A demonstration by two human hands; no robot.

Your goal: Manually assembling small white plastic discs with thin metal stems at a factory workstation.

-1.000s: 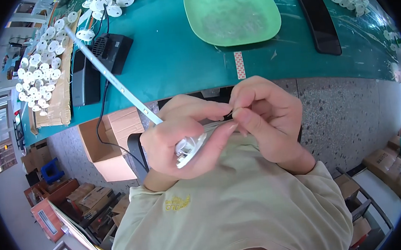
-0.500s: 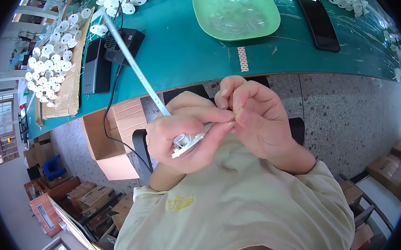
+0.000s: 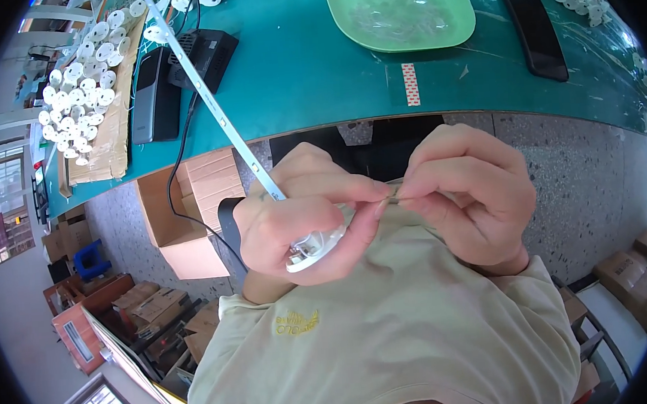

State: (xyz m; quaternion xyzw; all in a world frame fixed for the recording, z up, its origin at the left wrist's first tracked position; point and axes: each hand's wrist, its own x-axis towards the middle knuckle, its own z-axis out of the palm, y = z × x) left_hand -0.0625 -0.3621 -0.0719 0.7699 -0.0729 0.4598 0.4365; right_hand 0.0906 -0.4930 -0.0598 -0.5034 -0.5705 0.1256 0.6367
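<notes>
My left hand is closed around a white round plastic piece, which shows below the curled fingers with small metal bits inside. Out of the same fist a long, narrow white strip with evenly spaced marks slants up to the far left. Thumb and forefinger of that hand also pinch a thin wire-like strand. From the other side my right hand pinches the strand between its fingertips; most of it is hidden. Both hands are in front of my body, off the table's near edge.
On the green table are a light green bowl of clear small pieces, a phone, a black device with a cable and a grey-black box. White discs cover cardboard at left. An open carton stands below.
My right hand has moved right and turned, its fingers now pinching in line with the left fingertips. The left hand has shifted slightly, showing more of the round piece. The whole view has shifted a little.
</notes>
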